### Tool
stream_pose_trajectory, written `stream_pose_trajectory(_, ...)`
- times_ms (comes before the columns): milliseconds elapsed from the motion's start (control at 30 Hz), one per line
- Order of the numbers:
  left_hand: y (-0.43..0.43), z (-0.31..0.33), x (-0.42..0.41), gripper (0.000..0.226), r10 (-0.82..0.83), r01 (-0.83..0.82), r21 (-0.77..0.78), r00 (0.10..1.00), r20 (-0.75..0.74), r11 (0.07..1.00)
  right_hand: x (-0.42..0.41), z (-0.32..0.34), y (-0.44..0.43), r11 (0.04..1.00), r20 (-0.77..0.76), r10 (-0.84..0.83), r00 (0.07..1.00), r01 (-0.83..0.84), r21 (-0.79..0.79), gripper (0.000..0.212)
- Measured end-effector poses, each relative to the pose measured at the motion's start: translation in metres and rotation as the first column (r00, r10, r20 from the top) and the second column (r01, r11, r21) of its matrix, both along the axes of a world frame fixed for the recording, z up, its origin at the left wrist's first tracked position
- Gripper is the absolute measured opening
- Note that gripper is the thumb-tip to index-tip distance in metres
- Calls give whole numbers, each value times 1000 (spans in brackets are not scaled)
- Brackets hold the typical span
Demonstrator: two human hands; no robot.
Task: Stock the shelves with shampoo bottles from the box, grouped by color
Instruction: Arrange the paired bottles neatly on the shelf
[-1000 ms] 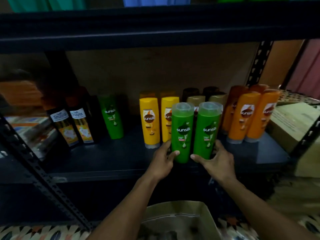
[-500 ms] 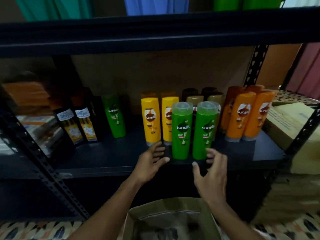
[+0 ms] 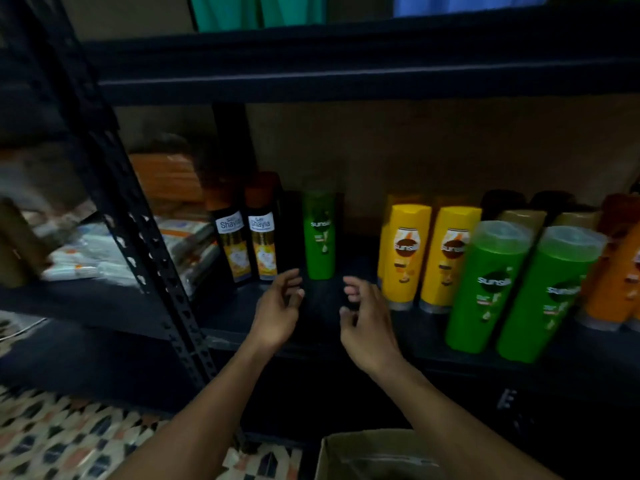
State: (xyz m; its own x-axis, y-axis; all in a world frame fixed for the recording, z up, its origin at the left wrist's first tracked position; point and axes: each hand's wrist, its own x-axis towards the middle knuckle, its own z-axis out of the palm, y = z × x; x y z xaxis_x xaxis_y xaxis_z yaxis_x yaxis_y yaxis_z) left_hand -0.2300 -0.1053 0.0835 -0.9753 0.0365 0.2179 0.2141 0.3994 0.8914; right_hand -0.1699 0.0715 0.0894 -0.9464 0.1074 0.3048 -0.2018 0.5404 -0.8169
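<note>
Left hand (image 3: 277, 315), right hand (image 3: 369, 327) shifted past yellow bottles (image 3: 405, 258)

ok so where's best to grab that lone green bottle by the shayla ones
Grip the lone green bottle around its middle, at the label, coming from the front and slightly right. It stands upright, the Shayla bottles crowd its left, and the shelf to its right is bare up to the yellow bottles.

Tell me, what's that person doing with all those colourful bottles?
A person is sorting shampoo onto a shelf by colour. The left hand and right hand hover empty, just in front of a lone green bottle. Two more green bottles stand apart from it, beside the yellow bottles. The box waits below.
</note>
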Motion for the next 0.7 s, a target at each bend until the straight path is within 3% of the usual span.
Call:
stream_pose_trajectory(133,2,-19,-46,41,12,-14,45,1000,24,999,-69,-8,-20,990,-10,-137,991,136,-32,76)
stream_pose_trajectory(267,5,-36,-68,42,24,-19,70,997,-72,997,-122,-16,-34,974,15,-217,976,218,-62,103)
stream_pose_trajectory(367,4,-43,-74,52,12,1,75,985,-172,997,-144,-22,-44,963,-29,-266,963,264,-57,96)
stream_pose_trajectory(500,7,-45,-90,69,0,15,102,989,-149,995,-154,-25,-50,927,-94,-371,924,364,-85,73)
stream_pose_trajectory(700,18,-41,-98,61,-16,21,29,989,-147,999,-143,-31,-42,879,-166,-478,863,470,-87,68)
